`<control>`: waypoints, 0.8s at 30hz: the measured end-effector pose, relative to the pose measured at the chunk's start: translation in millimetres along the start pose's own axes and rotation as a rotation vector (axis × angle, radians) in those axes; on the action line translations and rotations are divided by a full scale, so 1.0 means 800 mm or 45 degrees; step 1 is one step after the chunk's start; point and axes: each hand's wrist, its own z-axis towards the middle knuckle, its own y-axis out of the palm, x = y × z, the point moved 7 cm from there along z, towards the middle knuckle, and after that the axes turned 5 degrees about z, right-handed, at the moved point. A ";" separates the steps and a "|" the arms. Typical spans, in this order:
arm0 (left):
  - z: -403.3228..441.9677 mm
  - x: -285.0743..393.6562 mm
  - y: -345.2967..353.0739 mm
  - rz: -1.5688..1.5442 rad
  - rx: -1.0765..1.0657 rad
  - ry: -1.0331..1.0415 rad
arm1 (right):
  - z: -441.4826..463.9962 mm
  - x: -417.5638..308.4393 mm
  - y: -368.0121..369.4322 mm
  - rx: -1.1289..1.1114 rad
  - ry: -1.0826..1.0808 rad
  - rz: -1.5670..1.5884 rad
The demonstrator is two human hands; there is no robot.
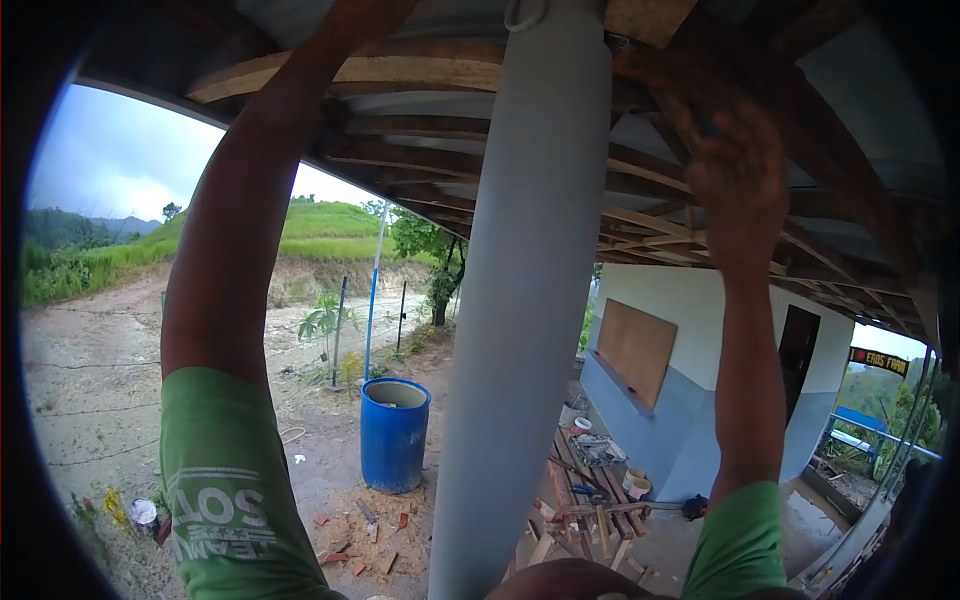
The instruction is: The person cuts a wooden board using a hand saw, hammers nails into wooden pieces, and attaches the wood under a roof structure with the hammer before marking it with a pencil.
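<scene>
A thick grey column (530,250) rises through the middle of the view to the wooden roof frame. My left arm, in a green sleeve, reaches up on the column's left side; its hand is cut off by the top edge. To the right of the column my right hand (735,160) is raised beside the dark roof timbers (840,130), fingers bent and blurred. Whether it holds anything is too blurred to tell. A light wooden block (648,18) sits at the column's top right. A pale ring (526,14) shows at the column's top.
A blue barrel (395,440) stands on the ground left of the column, near wood scraps. Right of the column are stacked planks (600,500), buckets (636,484) and a blue and white wall (660,440). Wire fencing runs at the left.
</scene>
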 end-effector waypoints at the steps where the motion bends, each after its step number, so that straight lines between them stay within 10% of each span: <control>1: 0.000 0.000 0.006 -0.005 0.021 0.000 | 0.041 -0.008 0.011 0.034 -0.181 -0.062; 8: -0.016 -0.009 0.038 -0.313 -0.257 -0.067 | 0.166 -0.037 0.096 -0.431 -0.084 0.746; 24: -0.032 -0.004 0.039 -0.484 -0.330 -0.358 | 0.218 -0.033 0.091 -0.588 0.179 0.582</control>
